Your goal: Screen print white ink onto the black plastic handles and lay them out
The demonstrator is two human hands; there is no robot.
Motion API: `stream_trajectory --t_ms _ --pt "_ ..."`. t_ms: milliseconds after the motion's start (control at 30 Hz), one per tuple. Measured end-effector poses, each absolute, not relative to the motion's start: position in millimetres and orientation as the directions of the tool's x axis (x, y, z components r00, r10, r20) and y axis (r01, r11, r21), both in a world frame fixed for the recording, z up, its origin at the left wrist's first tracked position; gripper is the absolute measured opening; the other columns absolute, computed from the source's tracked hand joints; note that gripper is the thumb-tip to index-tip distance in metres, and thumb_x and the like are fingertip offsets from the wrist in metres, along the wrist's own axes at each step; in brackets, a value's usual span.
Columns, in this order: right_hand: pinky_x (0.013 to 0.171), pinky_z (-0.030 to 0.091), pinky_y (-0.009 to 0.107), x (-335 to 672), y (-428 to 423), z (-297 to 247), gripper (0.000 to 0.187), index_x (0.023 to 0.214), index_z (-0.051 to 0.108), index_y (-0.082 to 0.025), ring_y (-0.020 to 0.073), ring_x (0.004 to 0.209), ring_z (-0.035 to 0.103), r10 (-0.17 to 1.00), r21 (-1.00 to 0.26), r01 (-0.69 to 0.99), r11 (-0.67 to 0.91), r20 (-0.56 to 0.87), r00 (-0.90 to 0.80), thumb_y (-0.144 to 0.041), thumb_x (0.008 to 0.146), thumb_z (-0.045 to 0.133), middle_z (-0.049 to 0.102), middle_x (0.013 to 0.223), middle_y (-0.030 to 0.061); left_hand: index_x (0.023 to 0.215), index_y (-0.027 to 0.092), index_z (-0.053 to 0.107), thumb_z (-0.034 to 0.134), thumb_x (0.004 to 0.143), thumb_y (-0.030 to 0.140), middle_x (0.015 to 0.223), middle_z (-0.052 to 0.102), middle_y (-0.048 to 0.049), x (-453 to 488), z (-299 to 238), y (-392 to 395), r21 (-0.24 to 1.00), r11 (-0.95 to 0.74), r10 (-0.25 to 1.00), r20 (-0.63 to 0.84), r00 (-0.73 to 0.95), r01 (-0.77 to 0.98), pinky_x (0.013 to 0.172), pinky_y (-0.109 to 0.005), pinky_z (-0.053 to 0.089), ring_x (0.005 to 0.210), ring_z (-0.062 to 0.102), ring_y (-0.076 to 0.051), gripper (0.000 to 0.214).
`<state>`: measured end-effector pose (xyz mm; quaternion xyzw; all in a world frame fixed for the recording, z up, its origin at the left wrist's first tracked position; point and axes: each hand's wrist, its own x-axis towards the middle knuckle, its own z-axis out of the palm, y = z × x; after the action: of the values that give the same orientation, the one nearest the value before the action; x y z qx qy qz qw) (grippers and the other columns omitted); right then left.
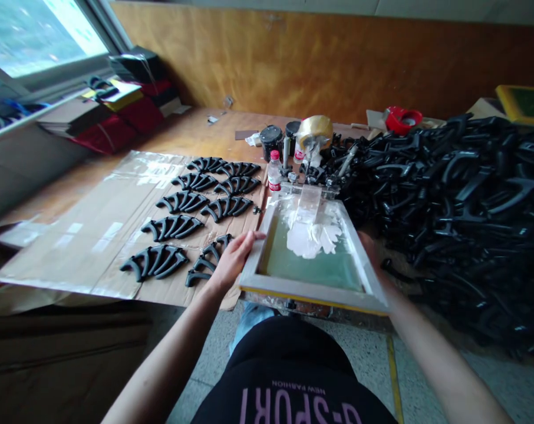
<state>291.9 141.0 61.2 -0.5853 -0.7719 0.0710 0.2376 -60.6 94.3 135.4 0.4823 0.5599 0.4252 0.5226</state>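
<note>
Grey edging is sitting in the grasp of the left hand (236, 256), whose fingers are gripping the left rail of the screen frame (313, 293) at 9 o'clock. The right hand (372, 250) is showing at the right rail, 3 o'clock; its fingers are hiding behind the frame, so whether they are closing on it cannot be told. The frame is lying straight ahead of the body, its far end pointing at 12 o'clock and its side rails running 6 to 12; the slant is concealing which axis is longer. Pale paste (309, 240) is covering the mesh toward 12. A bottle (274, 172) is standing at 11 o'clock, black curved pieces (181, 201) are lying in rows on cardboard (94, 221) toward 9 and 10, and a black heap (461, 188) is spreading across the table (200, 132) toward 2 and 3.
</note>
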Motion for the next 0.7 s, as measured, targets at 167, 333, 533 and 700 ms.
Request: stream_trajectory --t_ms 167,333,533,700 --pt "0.101 0.043 0.049 258.2 187.3 99.1 0.051 0.133 0.056 -0.015 0.0329 0.124 0.048 0.878 -0.277 0.919 0.279 0.460 -0.128 -0.031 0.085 0.065 0.050 0.138 0.0180 0.145 0.023 0.044 0.061 0.081 0.054 0.079 0.064 -0.0014 -64.9 50.7 71.1 0.920 0.345 0.930 -0.362 0.067 0.185 0.057 -0.023 0.043 0.065 0.057 -0.015 0.074" --pt "0.088 0.045 0.042 187.4 192.3 104.2 0.027 0.103 0.063 -0.014 0.0300 0.104 0.054 0.882 -0.145 0.882 0.449 0.230 -0.412 -0.028 0.081 0.071 0.063 0.108 0.0147 0.152 0.024 0.034 0.055 0.086 0.049 0.084 0.065 -0.0026 -60.4 28.8 77.0 0.900 0.342 0.928 -0.369 0.053 0.271 0.060 -0.024 0.045 0.068 0.058 -0.015 0.074" --pt "0.071 0.040 0.030 206.3 123.5 87.1 0.018 0.087 0.063 -0.016 0.0207 0.085 0.055 0.680 -0.099 0.673 0.733 0.112 -0.725 -0.004 0.084 0.050 0.065 0.087 0.0080 0.149 0.020 0.038 0.056 0.086 0.050 0.094 0.068 -0.0056 -62.7 24.2 77.5 0.899 0.390 0.911 -0.408 0.058 0.198 0.068 -0.026 0.050 0.080 0.063 -0.018 0.073" --pt "0.067 0.038 0.028 214.9 124.7 96.9 0.012 0.080 0.063 -0.019 0.0186 0.079 0.056 0.631 -0.181 0.610 0.772 0.098 -0.770 -0.008 0.081 0.057 0.064 0.078 0.0039 0.145 0.019 0.044 0.059 0.083 0.052 0.094 0.069 -0.0066 -61.9 23.3 76.0 0.905 0.387 0.917 -0.398 0.029 0.178 0.068 -0.027 0.051 0.080 0.064 -0.018 0.072"
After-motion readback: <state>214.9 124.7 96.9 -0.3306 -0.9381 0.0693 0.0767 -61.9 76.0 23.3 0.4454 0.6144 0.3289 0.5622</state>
